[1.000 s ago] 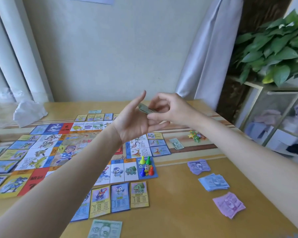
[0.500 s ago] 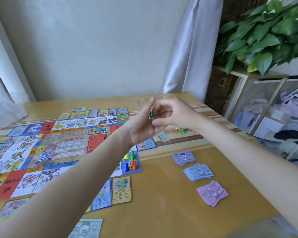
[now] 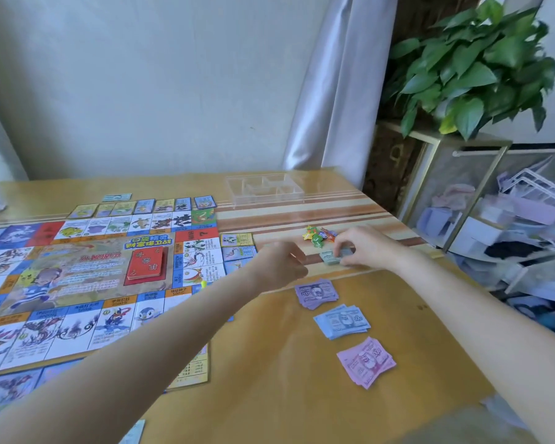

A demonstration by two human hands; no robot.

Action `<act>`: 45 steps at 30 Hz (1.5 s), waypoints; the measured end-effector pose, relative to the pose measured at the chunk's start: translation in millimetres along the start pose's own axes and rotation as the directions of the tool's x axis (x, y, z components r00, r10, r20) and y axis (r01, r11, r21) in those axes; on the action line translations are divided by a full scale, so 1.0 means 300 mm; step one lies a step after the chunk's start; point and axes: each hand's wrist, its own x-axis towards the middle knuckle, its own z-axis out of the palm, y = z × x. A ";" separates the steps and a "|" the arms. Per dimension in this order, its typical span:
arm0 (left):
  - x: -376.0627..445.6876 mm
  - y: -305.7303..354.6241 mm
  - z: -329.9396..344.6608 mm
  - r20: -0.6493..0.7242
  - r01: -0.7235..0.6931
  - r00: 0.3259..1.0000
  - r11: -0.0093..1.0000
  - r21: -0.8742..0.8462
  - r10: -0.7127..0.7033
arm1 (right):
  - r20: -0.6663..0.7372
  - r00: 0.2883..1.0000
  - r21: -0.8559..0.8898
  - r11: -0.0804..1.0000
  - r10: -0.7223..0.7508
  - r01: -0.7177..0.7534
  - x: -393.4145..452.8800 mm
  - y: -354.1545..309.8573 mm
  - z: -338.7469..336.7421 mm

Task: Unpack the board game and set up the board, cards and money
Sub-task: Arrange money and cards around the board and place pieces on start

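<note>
The right hand [image 3: 364, 248] was down at the worktop [image 3: 269, 363], its fingers [image 3: 345, 245] pinching a small greenish stack of notes [image 3: 330, 257] that lay flat on the wood just to the right of the game board [image 3: 87, 274]; the stack sat under and between the fingertips, touching them. The left hand [image 3: 277, 265] hung just beside it, a little to the left, with its fingers loosely curled and grasping nothing that I could see. Nearer to me lay three more piles of money in a row: a purple pile [image 3: 316, 293], then a blue pile [image 3: 342, 320], then a pink pile [image 3: 366, 362], each apart from the next. Behind the right hand was a small heap of coloured tokens [image 3: 319, 235], too blurred to count. One red deck of cards [image 3: 146, 262] rested on the middle of the board, and one clear plastic tray [image 3: 263, 189] stood near the far edge.
</note>
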 end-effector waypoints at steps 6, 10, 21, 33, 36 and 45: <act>0.002 -0.005 0.042 0.034 0.001 0.999 0.985 0.172 -0.007 | 0.056 0.998 -0.045 0.999 -0.022 0.025 0.019 0.015 0.006; 0.001 0.009 0.052 0.060 -0.002 0.998 0.958 0.286 -0.016 | -0.038 0.997 0.018 0.997 -0.071 0.072 0.018 -0.046 -0.033; -0.016 0.034 0.101 0.058 -0.091 0.996 0.827 0.555 0.071 | 0.349 0.931 0.010 0.993 -0.110 0.114 -0.023 -0.202 0.013; -0.041 0.041 -0.105 -0.159 -0.051 0.987 0.959 -0.278 0.006 | 0.045 0.997 0.574 0.819 -0.062 0.026 -0.013 -0.274 -0.164; -0.079 0.018 -0.193 0.010 0.025 0.999 0.537 -0.843 -0.031 | -0.036 0.999 0.865 0.499 -0.035 0.048 0.010 -0.326 -0.175; -0.106 -0.043 -0.232 0.006 0.024 0.999 0.546 -0.837 -0.033 | -0.178 0.982 0.738 0.668 0.054 0.097 0.059 -0.412 -0.091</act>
